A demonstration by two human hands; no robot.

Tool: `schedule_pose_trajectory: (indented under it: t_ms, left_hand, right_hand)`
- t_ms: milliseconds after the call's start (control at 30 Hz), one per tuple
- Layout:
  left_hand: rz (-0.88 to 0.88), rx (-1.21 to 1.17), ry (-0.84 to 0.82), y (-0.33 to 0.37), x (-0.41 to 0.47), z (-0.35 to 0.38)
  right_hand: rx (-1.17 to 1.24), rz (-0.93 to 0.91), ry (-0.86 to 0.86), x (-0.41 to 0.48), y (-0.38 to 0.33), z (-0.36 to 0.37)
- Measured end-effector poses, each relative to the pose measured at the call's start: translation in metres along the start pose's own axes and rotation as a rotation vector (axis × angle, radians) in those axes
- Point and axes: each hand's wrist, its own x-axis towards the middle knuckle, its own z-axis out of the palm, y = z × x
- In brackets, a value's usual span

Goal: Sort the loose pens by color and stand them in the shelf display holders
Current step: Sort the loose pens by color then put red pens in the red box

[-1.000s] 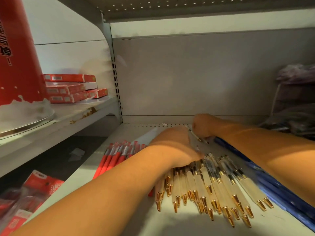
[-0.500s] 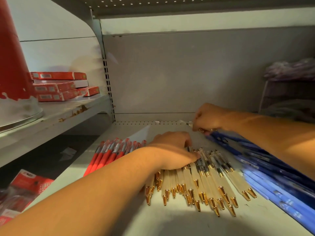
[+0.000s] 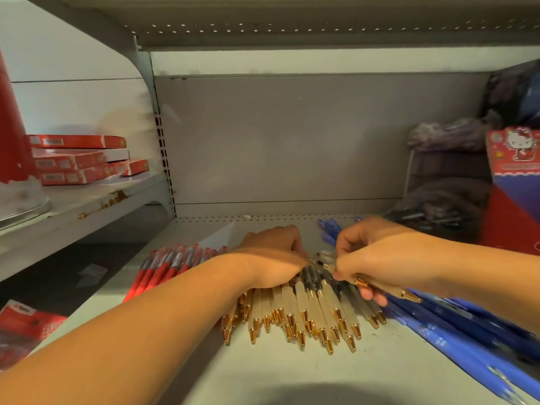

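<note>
Several cream pens with gold tips lie side by side on the grey shelf, tips toward me. My left hand rests palm down on their far ends, fingers bent over them. My right hand grips one gold-tipped pen, which sticks out to the right above the row. Red pens lie in a group to the left, partly hidden by my left forearm. Blue pens are piled along the right side of the shelf.
A lower side shelf at left carries stacked red boxes and a red cone-shaped object. A red cartoon-printed box and dark bagged items stand at back right. Red packets lie below left.
My right hand has come back from the rear of the shelf toward the cream row and now holds a gold-tipped pen over it. My left hand stays on the pens.
</note>
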Motion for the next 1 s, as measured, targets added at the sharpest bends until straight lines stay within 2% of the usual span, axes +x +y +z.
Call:
schedule_pose_trajectory:
  t_ms: [100, 233, 333, 467, 533, 633, 767, 1000]
  left_hand:
    - [-0.017, -0.021, 0.039, -0.001, 0.001, 0.001]
    - [-0.033, 0.001, 0.041, 0.001, 0.004, 0.007]
    - [-0.044, 0.041, 0.051, 0.001, 0.005, 0.011]
    - [-0.077, 0.058, 0.074, 0.004, 0.007, 0.013]
    - [-0.098, 0.067, 0.077, 0.004, 0.008, 0.013]
    - [-0.092, 0.048, 0.020, 0.005, 0.006, 0.012]
    - [-0.084, 0.063, -0.053, 0.011, 0.002, 0.010]
    - [-0.045, 0.024, -0.086, 0.022, -0.002, 0.010]
  right_hand:
    - [-0.011, -0.062, -0.024, -0.004, 0.000, 0.006]
    - [-0.053, -0.114, 0.029, 0.000, 0.004, -0.004]
    - [-0.190, -0.094, 0.082, 0.009, 0.011, -0.010]
    - [-0.310, -0.119, 0.006, 0.016, 0.025, 0.001]
    - [-0.383, -0.160, 0.023, 0.017, 0.026, 0.001]
    - [-0.383, -0.104, 0.102, 0.019, 0.029, -0.009]
    - [-0.580, 0.004, 0.079, 0.021, 0.037, -0.012]
    - [-0.478, 0.005, 0.059, 0.019, 0.031, -0.007]
